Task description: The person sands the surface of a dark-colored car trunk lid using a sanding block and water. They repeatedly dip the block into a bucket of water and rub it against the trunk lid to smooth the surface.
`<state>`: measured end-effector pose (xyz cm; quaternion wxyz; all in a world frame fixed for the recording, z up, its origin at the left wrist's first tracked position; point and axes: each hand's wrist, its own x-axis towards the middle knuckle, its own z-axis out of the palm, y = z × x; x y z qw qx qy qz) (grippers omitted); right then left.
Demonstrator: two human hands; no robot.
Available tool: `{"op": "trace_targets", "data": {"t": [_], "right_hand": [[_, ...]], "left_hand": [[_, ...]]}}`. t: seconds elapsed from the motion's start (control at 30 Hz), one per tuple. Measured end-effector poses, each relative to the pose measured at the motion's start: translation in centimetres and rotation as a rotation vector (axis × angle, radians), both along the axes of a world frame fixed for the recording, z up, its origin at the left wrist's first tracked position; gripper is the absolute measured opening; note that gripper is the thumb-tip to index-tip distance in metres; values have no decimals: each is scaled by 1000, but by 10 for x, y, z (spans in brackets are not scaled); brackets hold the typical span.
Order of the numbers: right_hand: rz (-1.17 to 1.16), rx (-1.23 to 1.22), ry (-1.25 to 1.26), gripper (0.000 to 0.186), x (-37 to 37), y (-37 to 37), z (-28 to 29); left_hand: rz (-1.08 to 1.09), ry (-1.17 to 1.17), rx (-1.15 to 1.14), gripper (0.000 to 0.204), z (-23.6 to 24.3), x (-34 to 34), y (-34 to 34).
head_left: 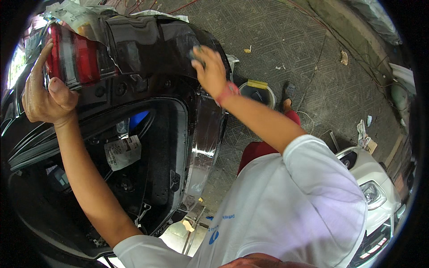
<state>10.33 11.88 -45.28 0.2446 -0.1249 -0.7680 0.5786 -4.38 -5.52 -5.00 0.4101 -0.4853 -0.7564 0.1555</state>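
At the upper left of the frame, the car body [138, 47] was glossy dark brown to black with cloudy grey patches, and the tail light [73, 58] was banded red, silvery white and red. The blurred pad [194, 56] at top centre looked dark. The floor [277, 44] at upper right was grey, finely crosshatched. The shirt [268, 201] was white, tinged violet, with small blue print; the wristband [229, 92] was pinkish red, the trousers [252, 152] dark red.

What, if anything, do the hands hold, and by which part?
The right hand holds a small dark pad, covering its right side; blur hides the exact grip. The left hand, open beside the tail light, holds nothing.
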Motion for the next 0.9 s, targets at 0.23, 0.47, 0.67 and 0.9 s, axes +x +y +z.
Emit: {"op": "trace_targets", "data": {"t": [0.23,0.47,0.67,0.9], "right_hand": [[-16,-19,-11,39,-13,-5,0],[-32,30,-10,38,-46,7,-3],[24,1,-3,44,0,-7,-1],[34,15,-36,42,-40,15,-7]], "left_hand": [[-10,-23,9,65,-2,-2,0],[-12,17,13,64,-4,1,8],[-42,0,7,64,-5,-5,-3],[-30,4,-20,62,13,-1,-6]]}}
